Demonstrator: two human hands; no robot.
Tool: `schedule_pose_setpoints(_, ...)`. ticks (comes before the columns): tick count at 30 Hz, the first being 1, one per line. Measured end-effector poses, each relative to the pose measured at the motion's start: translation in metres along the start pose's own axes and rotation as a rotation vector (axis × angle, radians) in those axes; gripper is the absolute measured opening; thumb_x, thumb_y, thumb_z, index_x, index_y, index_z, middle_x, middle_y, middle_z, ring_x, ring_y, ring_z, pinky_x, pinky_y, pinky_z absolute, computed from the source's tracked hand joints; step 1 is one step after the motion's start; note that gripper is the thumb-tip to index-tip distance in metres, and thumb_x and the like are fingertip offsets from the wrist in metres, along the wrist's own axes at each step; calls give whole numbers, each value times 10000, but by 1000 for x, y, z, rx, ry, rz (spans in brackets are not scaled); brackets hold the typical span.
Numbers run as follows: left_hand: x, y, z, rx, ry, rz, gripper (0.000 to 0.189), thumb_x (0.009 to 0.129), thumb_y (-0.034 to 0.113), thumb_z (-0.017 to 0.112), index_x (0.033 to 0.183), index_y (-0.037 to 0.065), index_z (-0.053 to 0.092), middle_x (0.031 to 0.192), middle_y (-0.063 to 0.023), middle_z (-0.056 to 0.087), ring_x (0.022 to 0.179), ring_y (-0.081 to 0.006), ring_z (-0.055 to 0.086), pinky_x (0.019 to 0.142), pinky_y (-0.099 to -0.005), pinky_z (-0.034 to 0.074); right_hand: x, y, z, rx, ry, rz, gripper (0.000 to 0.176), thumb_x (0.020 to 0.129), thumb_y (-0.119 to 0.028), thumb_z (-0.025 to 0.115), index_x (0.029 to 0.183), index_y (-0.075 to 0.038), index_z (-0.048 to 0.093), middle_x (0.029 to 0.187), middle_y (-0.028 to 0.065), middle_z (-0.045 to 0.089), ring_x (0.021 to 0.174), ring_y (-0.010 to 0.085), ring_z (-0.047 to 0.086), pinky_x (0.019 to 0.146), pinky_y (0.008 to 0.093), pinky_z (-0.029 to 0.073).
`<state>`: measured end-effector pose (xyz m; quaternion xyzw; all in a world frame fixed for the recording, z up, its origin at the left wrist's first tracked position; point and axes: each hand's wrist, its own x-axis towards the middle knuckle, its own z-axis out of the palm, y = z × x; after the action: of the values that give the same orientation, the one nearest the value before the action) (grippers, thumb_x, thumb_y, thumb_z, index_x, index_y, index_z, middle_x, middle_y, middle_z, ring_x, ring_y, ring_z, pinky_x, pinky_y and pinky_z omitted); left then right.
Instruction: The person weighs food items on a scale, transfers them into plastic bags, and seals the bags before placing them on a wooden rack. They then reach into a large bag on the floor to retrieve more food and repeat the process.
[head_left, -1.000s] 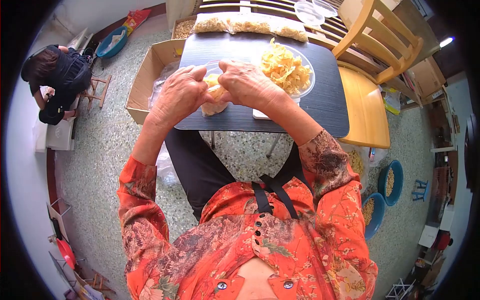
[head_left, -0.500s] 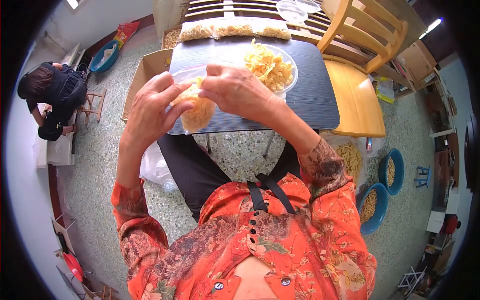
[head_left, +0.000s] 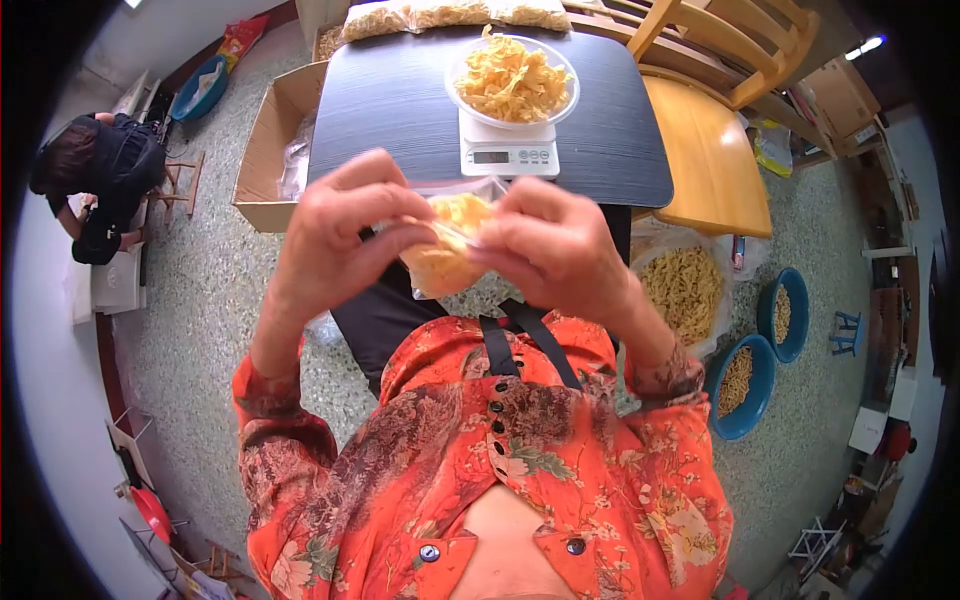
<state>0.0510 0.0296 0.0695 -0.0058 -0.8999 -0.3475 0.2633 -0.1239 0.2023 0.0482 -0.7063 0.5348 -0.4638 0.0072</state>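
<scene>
My left hand [head_left: 335,235] is pinched closed on the left end of the clear bag of yellow crisps [head_left: 445,268]. Its mouth runs sideways between both grips, and its filled body hangs just below them. My right hand [head_left: 555,250] is clamped on the other end, equally near.

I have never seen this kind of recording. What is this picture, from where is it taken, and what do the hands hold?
There is no machine here: a person wears one camera on the head, looking forward and down, so you see their own chest and arms. The left hand and right hand pinch a clear bag of pale yellow pieces with the fingers. Beyond, on the dark table, a bowl of similar pieces stands on a scale, with filled bags at the far edge.
</scene>
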Motion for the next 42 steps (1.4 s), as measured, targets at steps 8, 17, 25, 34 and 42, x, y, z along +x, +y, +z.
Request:
schedule_pose_setpoints(8,-19,21,62,-222,80,37,163,750,-45,789,878,13,706,819,-84,584,737,-231,610,641,-330,497,-64,-26,-16,-205,205,147,525,666,-292,927,1110,-135,697,941,71,515,712,188,546,590,304,502)
schedule_pose_setpoints(17,-25,23,105,-397,61,64,169,757,-68,772,886,12,699,844,-88,607,762,-233,632,660,-323,510,-98,-21,-11,364,227,531,859,681,-332,935,1367,9,547,1338,191,601,1252,269,588,1055,386,472)
schedule_pose_setpoints(25,-17,9,128,-423,153,118,245,795,48,825,1008,39,706,967,-96,623,835,-208,639,735,-317,521,-102,-15,-4,376,263,543,205,839,-53,784,1035,1,757,1078,133,731,1009,216,689,869,319,545)
schedule_pose_setpoints(34,-21,11,170,-711,-54,-146,1282,536,311,1008,1537,32,258,1486,-157,401,1338,-256,475,1132,-402,384,-97,-23,-10,417,592,656,177,924,-114,744,990,50,744,1023,111,713,938,157,666,809,293,534)
schedule_pose_setpoints(42,-3,20,175,-864,-3,-157,668,746,94,896,1320,28,562,1254,-109,633,1127,-198,617,963,-346,503,-91,-21,-20,366,623,667,214,943,-157,730,975,55,732,1022,111,703,915,158,652,813,271,513)
